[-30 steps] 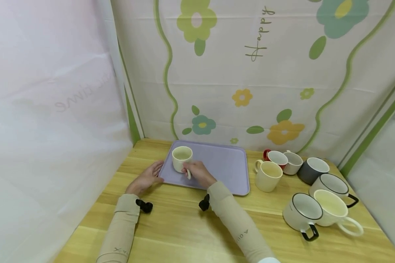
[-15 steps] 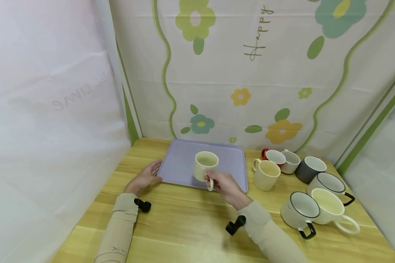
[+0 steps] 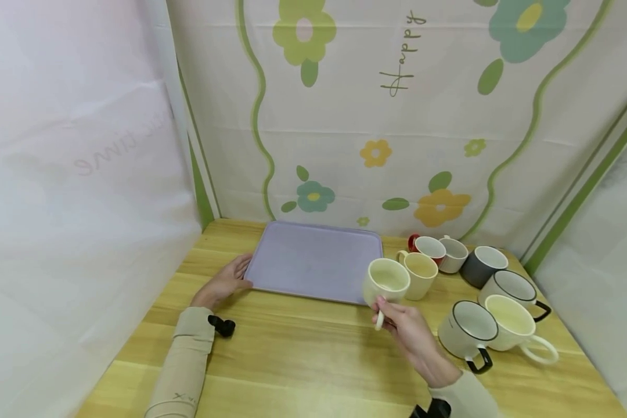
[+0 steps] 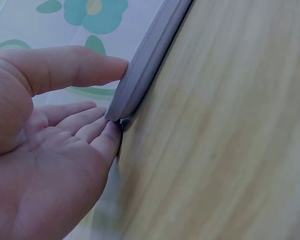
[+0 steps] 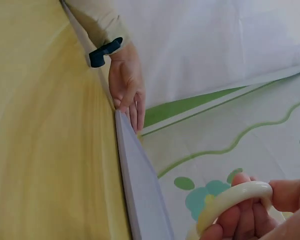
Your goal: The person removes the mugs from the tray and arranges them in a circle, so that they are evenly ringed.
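Observation:
My right hand (image 3: 411, 334) pinches the handle of a cream mug (image 3: 376, 291) between thumb and fingers. It holds the mug upright over the front right corner of a lavender tray (image 3: 313, 261). In the right wrist view the mug's curved handle (image 5: 242, 196) shows between the fingers, while most of its body is out of frame. My left hand (image 3: 223, 284) is at the tray's front left corner. The left wrist view shows its thumb touching the tray's rim (image 4: 135, 85), and its fairly straight fingers (image 4: 85, 120) lie along and below the corner.
Right of the tray stand a pale yellow mug (image 3: 421, 278), a red-handled mug (image 3: 429, 247), a light grey mug (image 3: 453, 255) and a dark grey mug (image 3: 478, 271). Nearer are two black-rimmed mugs, one in front (image 3: 462, 334), and a big-handled cream mug (image 3: 507, 328). A flowered curtain (image 3: 345, 145) hangs behind.
My right hand has carried the cream mug from the tray's left part rightward to its front right corner. My left hand has stayed at the tray's front left corner.

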The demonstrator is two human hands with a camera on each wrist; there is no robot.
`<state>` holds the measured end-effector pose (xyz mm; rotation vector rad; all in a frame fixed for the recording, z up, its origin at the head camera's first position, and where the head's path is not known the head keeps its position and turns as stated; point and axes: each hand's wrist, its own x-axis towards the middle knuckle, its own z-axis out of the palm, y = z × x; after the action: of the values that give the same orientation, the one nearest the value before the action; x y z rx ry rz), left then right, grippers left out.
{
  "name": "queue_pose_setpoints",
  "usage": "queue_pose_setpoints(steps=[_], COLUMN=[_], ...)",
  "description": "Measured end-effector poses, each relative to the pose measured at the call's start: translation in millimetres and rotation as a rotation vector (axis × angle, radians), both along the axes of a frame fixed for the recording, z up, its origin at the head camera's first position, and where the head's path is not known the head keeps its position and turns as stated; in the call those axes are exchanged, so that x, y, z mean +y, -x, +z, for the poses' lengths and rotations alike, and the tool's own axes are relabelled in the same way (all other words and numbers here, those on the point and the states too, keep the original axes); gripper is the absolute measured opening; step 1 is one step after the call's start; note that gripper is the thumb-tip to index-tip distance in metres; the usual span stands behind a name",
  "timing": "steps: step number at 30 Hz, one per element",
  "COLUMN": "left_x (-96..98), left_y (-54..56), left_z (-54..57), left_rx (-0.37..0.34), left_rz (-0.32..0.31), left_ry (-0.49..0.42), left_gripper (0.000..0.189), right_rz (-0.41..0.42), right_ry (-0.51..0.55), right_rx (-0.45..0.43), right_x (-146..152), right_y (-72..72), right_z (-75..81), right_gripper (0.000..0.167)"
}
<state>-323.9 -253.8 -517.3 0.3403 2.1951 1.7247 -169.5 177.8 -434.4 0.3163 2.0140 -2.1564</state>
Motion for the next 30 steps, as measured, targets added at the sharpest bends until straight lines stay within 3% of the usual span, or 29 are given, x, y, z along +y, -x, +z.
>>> queue_pose_setpoints(steps=[7, 13, 22, 30], left_x=[0.3, 0.3, 1.4, 1.7], left_y=[0.8, 0.2, 1.3, 0.0], left_z=[0.9, -0.8, -1.8, 0.0], left_rx=[0.009, 0.012, 0.007, 0.001], left_rz=[0.002, 0.001, 0.010, 0.002], left_ry=[0.008, -0.008, 0.000, 0.006], left_gripper=[0.090, 0.090, 0.089, 0.090], right_rz=[-0.116, -0.193, -0.264, -0.294], right_ry=[-0.066, -0.088, 0.014, 0.114], right_rx=[-0.003, -0.029, -0.038, -0.029], right_x=[10.1, 18.4, 32.8, 40.9], right_y=[-18.6, -22.0, -17.0, -13.3], right_z=[-21.4, -37.7, -59.5, -65.2], right_gripper=[0.037, 0.039, 0.032, 0.025])
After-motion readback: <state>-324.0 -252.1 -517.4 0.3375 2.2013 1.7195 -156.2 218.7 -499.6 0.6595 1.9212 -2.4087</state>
